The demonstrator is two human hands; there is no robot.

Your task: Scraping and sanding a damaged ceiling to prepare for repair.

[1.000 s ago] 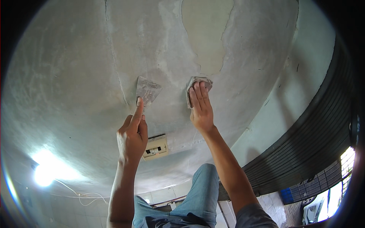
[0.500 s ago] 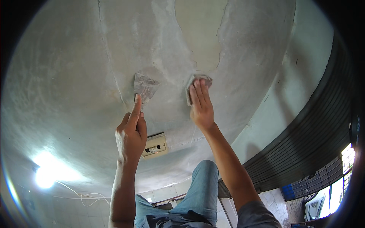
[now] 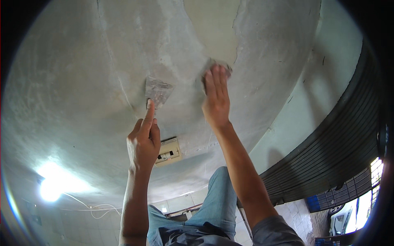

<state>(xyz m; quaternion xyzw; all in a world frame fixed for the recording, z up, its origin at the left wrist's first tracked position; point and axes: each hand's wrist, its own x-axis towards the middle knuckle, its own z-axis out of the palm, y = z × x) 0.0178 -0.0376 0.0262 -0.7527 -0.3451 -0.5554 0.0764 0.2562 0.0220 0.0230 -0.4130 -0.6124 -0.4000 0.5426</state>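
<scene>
My left hand (image 3: 143, 137) is closed around a putty knife (image 3: 158, 91), its index finger stretched along the blade. That wide, plaster-smeared blade lies at or very near the grey wall (image 3: 82, 106); contact cannot be made out. My right hand (image 3: 216, 94) presses a greyish flat pad (image 3: 210, 65), perhaps sandpaper, against the wall with its fingers laid together over it; the hand is slightly blurred. The pad sits at the lower end of a smooth beige patch (image 3: 213, 28) with ragged edges.
A cream switch plate (image 3: 169, 151) is set in the wall below my hands. At the lower left a bright lamp (image 3: 50, 190) shines, with a white cable (image 3: 94, 211) trailing from it. Dark ribbed shutter slats (image 3: 316, 160) curve along the right. A car (image 3: 340, 219) stands outside.
My right hand has slid the pad upward on the wall to the tip of the beige patch. The left hand and putty knife stay nearly in place; the view has shifted slightly.
</scene>
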